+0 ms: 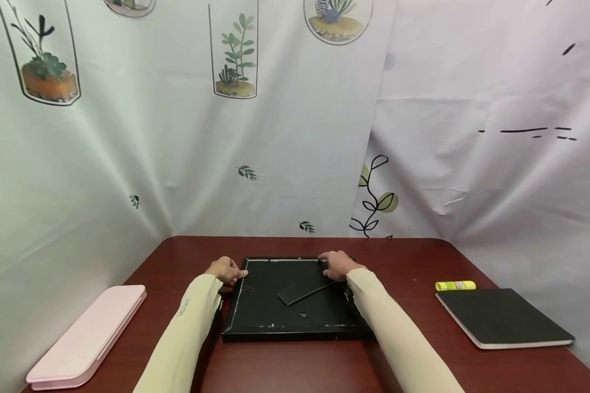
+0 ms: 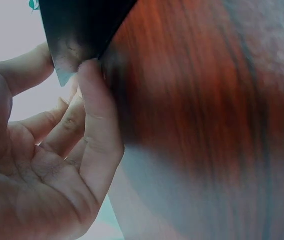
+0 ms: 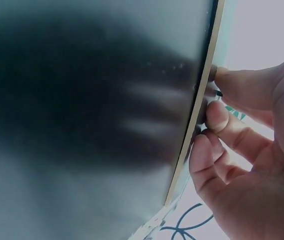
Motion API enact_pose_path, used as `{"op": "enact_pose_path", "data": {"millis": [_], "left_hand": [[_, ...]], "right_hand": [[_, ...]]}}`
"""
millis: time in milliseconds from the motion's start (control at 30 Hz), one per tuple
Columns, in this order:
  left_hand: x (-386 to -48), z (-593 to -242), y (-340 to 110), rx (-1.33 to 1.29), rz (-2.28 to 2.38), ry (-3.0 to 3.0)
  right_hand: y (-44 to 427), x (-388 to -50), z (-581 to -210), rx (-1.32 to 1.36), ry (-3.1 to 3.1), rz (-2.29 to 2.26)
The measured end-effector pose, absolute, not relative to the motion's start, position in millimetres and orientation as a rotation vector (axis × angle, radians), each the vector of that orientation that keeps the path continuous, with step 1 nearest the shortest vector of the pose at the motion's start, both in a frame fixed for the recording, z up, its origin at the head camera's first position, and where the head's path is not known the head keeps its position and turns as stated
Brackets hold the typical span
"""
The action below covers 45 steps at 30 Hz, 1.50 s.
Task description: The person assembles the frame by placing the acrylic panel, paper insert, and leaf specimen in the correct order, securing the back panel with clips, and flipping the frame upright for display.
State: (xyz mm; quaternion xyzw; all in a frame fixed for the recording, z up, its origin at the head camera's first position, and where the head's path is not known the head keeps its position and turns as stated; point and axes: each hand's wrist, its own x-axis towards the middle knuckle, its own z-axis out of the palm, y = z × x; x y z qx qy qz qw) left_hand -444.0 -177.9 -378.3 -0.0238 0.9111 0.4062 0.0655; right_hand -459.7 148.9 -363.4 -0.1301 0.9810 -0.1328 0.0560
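A black picture frame lies with its back up in the middle of the table, a dark easel flap slanting across its backing. My left hand is at the frame's upper left side; in the left wrist view that hand pinches the dark edge between thumb and finger. Toward the far right corner, my right hand holds the frame's edge. Up close in the right wrist view, the bent fingers of the right hand meet the edge beside the backing board, which has a tan rim.
On the left of the reddish-brown table sits a pink case. A black notebook lies at the right with a yellow glue stick just behind it. A white printed curtain hangs around the table.
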Motion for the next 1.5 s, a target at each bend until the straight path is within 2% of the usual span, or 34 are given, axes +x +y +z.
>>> {"op": "enact_pose_path", "data": {"millis": [567,1100,1300,1500], "left_hand": [[-440.9,-363.2,-176.9,-0.084,1.068,2.782],[-435.6,-374.4,-173.3,-0.103,1.123,2.738],[-438.6,-369.8,-171.9,-0.043,0.969,2.803],[-438.6,-360.0,-165.2,0.176,0.576,2.959]], "right_hand": [[137.4,-456.1,-358.0,-0.457,2.994,-0.229],[144.8,-451.3,-365.7,-0.427,2.954,-0.275],[142.8,-450.4,-364.8,-0.438,2.949,-0.265],[143.4,-450.5,-369.1,-0.420,2.928,-0.240]]}}
